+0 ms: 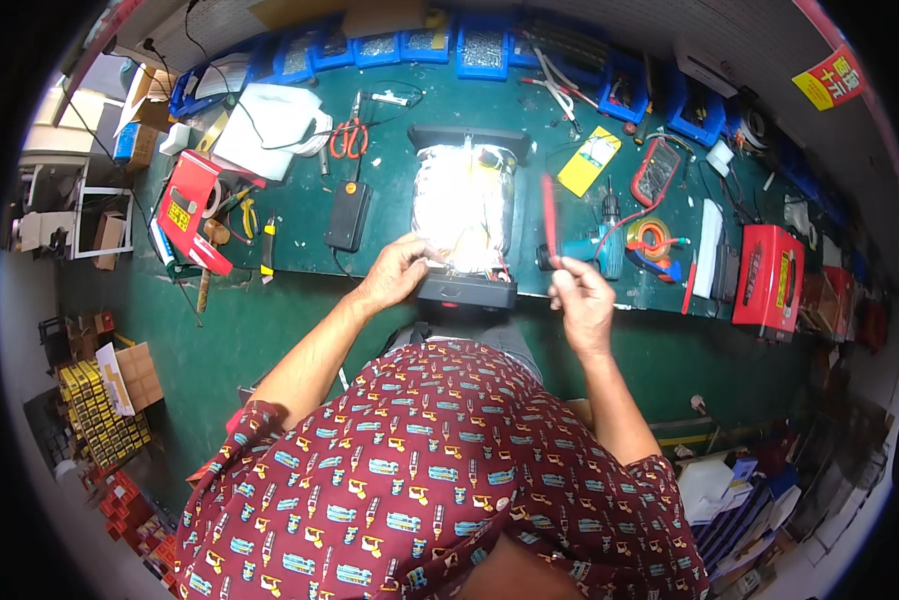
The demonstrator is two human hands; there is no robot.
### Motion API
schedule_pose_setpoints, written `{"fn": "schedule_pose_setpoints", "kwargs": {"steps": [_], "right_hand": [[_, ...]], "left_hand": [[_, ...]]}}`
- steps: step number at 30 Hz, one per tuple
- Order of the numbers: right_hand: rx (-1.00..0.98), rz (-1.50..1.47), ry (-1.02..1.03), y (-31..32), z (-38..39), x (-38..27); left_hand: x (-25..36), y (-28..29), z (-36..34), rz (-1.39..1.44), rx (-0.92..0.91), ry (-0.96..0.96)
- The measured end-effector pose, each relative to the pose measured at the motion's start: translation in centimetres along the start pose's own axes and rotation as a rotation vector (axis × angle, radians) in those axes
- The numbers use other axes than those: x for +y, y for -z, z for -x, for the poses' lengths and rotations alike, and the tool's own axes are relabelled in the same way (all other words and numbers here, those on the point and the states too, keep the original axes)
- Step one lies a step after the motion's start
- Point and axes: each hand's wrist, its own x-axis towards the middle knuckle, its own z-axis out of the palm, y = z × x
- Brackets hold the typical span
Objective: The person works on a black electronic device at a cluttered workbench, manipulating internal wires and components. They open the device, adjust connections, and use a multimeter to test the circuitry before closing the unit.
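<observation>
A foil-wrapped device (461, 200) with black end pieces lies at the bench's near edge. Glare washes out much of its middle. Its near black end panel (466, 291) overhangs the edge, and small wires show just behind it. My left hand (394, 272) is at the device's near left corner, fingertips pinched together; what is between them is too small to make out. To the right of the device, my right hand (582, 300) is closed around the lower end of a slim red stick-like tool (549, 215), held upright and apart from the device.
A cordless drill (609, 245), orange tape rolls (651, 240) and a red multimeter (656, 170) lie right. Left are a black power adapter (349, 216), orange-handled scissors (348, 138) and a utility knife (268, 248). Blue parts bins (482, 55) line the back; a red box (767, 280) stands far right.
</observation>
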Motion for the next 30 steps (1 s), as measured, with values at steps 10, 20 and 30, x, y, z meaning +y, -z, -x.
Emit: {"fn": "schedule_pose_setpoints", "kwargs": {"steps": [10, 20, 30], "right_hand": [[-0.137, 0.192, 0.153, -11.4, 6.4, 4.4], [-0.304, 0.6, 0.399, -13.5, 8.0, 7.8], [-0.028, 0.477, 0.285, -17.5, 0.8, 6.4]], "left_hand": [[-2.6, -0.5, 2.6, 0.084, 0.039, -0.268], [-2.7, -2.8, 2.5, -0.05, 0.255, -0.045], [-1.6, -1.2, 2.7, 0.173, 0.194, 0.13]]}}
